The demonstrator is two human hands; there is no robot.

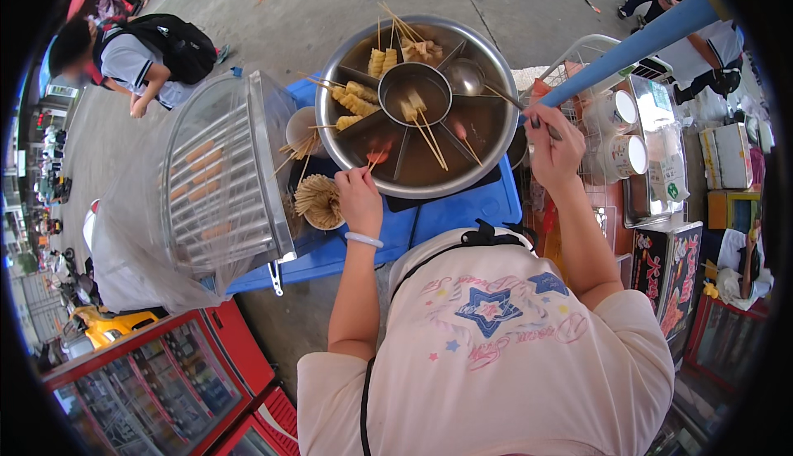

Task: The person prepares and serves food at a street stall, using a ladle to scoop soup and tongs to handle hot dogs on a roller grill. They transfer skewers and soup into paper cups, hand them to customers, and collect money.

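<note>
A round steel pot (416, 192) with metal dividers holds brown broth before me. At its near left rim, my left hand (360, 201) pinches thin wooden sticks that lead to reddish food (379, 149) in the broth. My right hand (555, 146), beyond the right rim, grips the handle of a metal ladle (466, 77), whose bowl rests in the upper right compartment. Pale skewered pieces (414, 108) stand in the central ring. Yellowish spiral skewers (358, 103) lie in the left compartments, folded skewered food (422, 51) at the back, and a pink skewered piece (460, 132) at right.
A cup of wooden sticks (318, 201) stands beside my left hand on the blue table (455, 208). Left is a sausage roller grill (214, 186) under plastic film. A blue pole (632, 53) slants past my right hand, near paper tubs (624, 155). A person with a backpack (170, 47) is at left.
</note>
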